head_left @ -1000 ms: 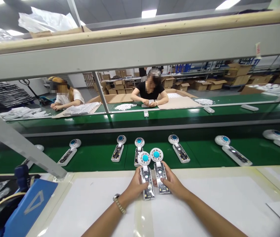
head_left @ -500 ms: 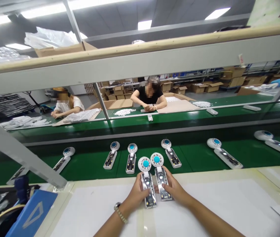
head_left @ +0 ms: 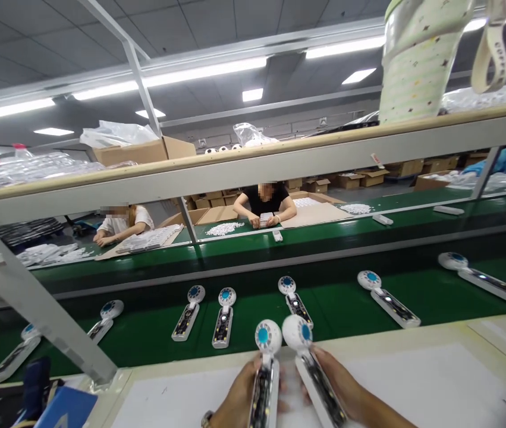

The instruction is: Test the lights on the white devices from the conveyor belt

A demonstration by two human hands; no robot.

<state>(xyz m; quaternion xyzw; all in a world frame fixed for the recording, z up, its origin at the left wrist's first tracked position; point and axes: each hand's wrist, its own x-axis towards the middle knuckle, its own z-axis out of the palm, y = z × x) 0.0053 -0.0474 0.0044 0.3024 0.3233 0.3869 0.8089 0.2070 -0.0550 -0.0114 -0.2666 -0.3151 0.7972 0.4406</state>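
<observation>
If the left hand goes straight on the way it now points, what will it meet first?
Probably the round-headed white device held in the right hand, though the depth between them is hard to tell.

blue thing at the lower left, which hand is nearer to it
Left. The left hand is to the right of the blue thing, across the worktop; the right hand is farther right.
</observation>
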